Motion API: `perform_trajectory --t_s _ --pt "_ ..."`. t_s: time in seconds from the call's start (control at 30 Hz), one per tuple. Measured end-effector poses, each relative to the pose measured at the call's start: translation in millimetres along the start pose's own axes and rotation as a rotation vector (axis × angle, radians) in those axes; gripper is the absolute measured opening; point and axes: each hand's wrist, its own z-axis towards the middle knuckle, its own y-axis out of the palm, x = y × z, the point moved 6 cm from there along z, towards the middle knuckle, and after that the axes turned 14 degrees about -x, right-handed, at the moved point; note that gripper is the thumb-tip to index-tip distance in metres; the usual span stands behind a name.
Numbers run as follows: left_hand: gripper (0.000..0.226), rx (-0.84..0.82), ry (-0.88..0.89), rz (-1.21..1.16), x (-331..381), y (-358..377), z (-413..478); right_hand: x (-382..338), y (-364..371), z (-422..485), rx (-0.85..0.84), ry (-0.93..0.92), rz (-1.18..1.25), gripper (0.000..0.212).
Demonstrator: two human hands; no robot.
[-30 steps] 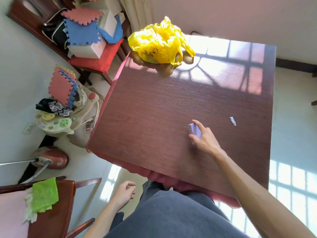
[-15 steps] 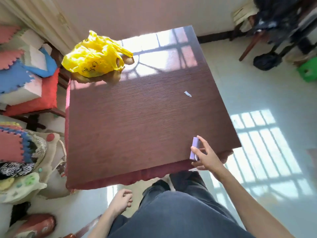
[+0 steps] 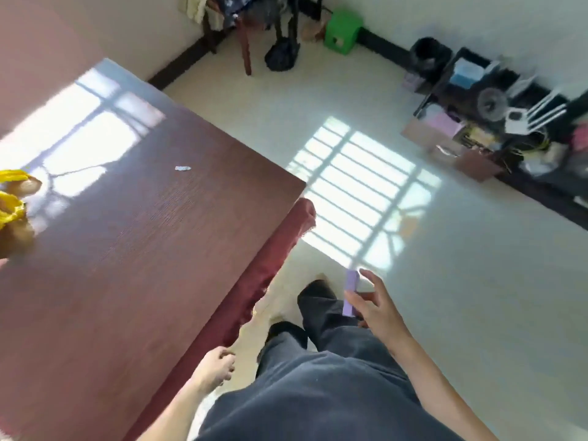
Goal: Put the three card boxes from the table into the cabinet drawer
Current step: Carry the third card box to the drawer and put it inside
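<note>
A purple card box is held upright in the right hand, clear of the table; the left hand is loosely curled beside the table's edge.

no words or numbers clear enough to read anywhere. purple card box shown edge-on, no print to see. yellow plastic bag cut off at the side, any marks too blurry.

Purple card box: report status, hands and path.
Right hand holds the purple card box in its fingers, off the table, over the floor. Left hand loosely curled, empty. Floor ahead open; cabinet drawer not identifiable.
</note>
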Motion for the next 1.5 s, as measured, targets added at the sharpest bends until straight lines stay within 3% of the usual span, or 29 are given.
perform_trajectory --t_s 0.1,0.33,0.6,0.7,0.83,0.97,1.1,1.23,1.43,1.5 --pt "0.02 -0.029 0.065 0.133 61 8 7 28 -32 -26 0.141 -0.002 0.133 0.042" --pt "0.019 -0.111 0.167 0.331 213 65 13 92 -109 -52 0.353 0.063 0.361 0.048" --pt "0.02 -0.117 0.25 0.464 346 159 15 148 -221 -59 0.367 0.155 0.476 0.046" --pt "0.019 -0.121 0.241 0.533 370 183 17 152 -266 -53 0.371 0.184 0.46 0.03" --pt "0.02 -0.128 0.177 0.597 391 189 28 138 -320 -37 0.411 0.211 0.448 0.026" --pt "0.02 -0.103 0.097 0.578 414 173 51 118 -361 -4 0.401 0.243 0.414 0.053" --pt "0.021 -0.076 0.061 0.592 458 156 79 90 -395 29 0.399 0.259 0.348 0.063" --pt "0.026 -0.145 0.079 0.692 539 162 102 58 -431 56 0.474 0.244 0.387 0.064" --pt "0.008 -0.215 0.125 0.596 687 205 114 12 -476 82 0.582 0.182 0.501 0.059" --pt "0.012 -0.257 0.191 0.602 736 228 116 3 -490 91 0.594 0.17 0.538 0.058"
